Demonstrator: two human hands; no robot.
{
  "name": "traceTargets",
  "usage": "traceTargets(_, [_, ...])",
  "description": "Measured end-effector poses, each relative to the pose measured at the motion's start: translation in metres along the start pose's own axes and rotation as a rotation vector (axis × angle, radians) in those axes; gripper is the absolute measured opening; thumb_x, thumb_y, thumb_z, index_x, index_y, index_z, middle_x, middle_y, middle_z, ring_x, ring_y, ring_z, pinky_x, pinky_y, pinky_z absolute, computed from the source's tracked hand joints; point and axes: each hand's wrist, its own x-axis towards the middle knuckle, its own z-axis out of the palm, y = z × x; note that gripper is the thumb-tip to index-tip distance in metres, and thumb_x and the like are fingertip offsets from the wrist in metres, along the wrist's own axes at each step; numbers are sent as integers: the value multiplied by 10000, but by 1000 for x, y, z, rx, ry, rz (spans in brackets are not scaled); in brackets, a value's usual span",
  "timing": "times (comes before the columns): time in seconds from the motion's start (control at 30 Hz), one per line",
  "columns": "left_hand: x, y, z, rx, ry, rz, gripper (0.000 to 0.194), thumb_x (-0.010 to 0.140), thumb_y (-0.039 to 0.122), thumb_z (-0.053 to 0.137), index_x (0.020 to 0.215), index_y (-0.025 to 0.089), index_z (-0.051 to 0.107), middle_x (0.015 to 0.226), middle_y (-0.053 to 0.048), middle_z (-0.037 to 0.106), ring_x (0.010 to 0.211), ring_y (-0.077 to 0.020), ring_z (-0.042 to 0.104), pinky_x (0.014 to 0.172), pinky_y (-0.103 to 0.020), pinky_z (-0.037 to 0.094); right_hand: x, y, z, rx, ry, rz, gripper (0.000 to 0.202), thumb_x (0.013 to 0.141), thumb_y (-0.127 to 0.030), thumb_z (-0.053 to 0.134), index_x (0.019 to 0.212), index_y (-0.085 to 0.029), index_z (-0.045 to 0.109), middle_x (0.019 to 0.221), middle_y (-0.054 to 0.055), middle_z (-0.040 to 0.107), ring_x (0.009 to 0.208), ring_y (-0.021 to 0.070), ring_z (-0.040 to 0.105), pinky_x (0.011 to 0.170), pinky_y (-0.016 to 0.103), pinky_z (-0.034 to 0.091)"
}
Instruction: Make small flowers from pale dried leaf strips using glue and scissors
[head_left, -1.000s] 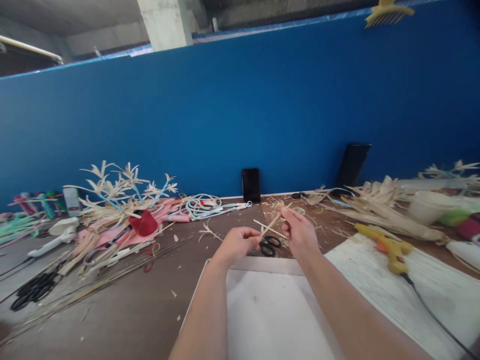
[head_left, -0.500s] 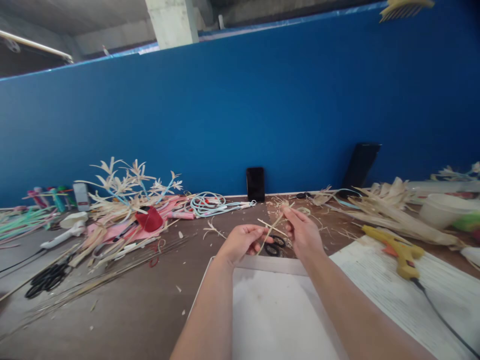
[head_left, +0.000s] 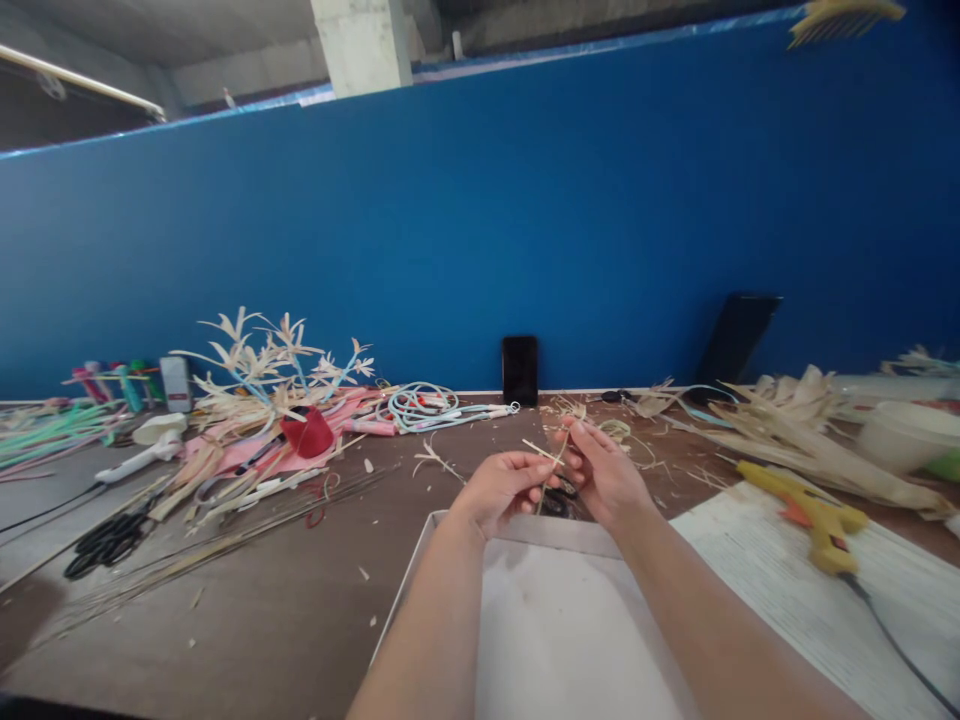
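My left hand (head_left: 504, 492) is closed, with thumb and fingers pinching a thin, pale dried-plant strip (head_left: 559, 459). My right hand (head_left: 606, 474) pinches the upper part of the same strip, close beside the left. Both hands are above the far rim of a white shallow box (head_left: 577, 630). Black scissor handles (head_left: 556, 503) lie partly hidden behind the fingers. Another short pale sliver (head_left: 538, 451) shows just past my left fingertips; whether it is held or lying on the table I cannot tell.
A yellow glue gun (head_left: 814, 520) lies on a printed sheet (head_left: 757, 570) at right, near dried husks (head_left: 817, 440). Left are husk flowers (head_left: 289, 350), a red ribbon roll (head_left: 309, 432), black scissors (head_left: 112, 540) and a white glue gun (head_left: 146, 455). A phone (head_left: 520, 370) leans on the blue partition (head_left: 480, 220).
My hands have come closer together along the strip, my right hand lowering slightly. The camera view has turned a little left, so the surroundings appear shifted right.
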Motion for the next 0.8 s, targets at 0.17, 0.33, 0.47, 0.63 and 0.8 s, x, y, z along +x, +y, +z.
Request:
traceTargets(0.17, [4, -2, -3, 32, 60, 80, 284, 630, 337, 717, 779, 117, 617, 765, -48, 629, 485, -22, 466, 400, -135, 315, 0, 1, 0, -72, 12, 95, 330, 704, -416, 654, 974, -226, 648, 850, 26, 622, 516, 58, 455, 368, 158, 325])
traceTargets(0.33, [8, -2, -4, 134, 266, 168, 298, 611, 363, 714, 777, 135, 621, 611, 16, 559, 459, -39, 456, 394, -152, 340, 0, 6, -3, -240, -51, 80, 324, 678, -408, 675, 917, -189, 657, 755, 16, 613, 493, 60, 439, 386, 176, 298])
traceTargets(0.47, [9, -3, -4, 195, 350, 212, 286, 623, 359, 695, 782, 132, 626, 552, 33, 514, 447, -47, 443, 384, -155, 344, -2, 8, -1, -478, -41, 16, 339, 653, -423, 681, 861, -156, 659, 493, -38, 491, 417, 65, 376, 385, 194, 265])
traceTargets(0.63, [9, -1, -1, 266, 371, 160, 228, 639, 316, 671, 750, 127, 607, 493, 32, 510, 406, -52, 436, 369, -158, 341, -5, 8, 3, -653, -14, -62, 296, 647, -431, 667, 790, -172, 663, 477, -38, 500, 423, 76, 376, 400, 204, 278])
traceTargets(0.8, [9, 0, 0, 300, 395, 147, 202, 638, 302, 671, 722, 134, 597, 480, 30, 520, 395, -60, 449, 366, -164, 340, -8, 4, 7, -730, 14, -115, 260, 636, -409, 662, 738, -170, 674, 550, -5, 578, 466, 98, 433, 438, 223, 334])
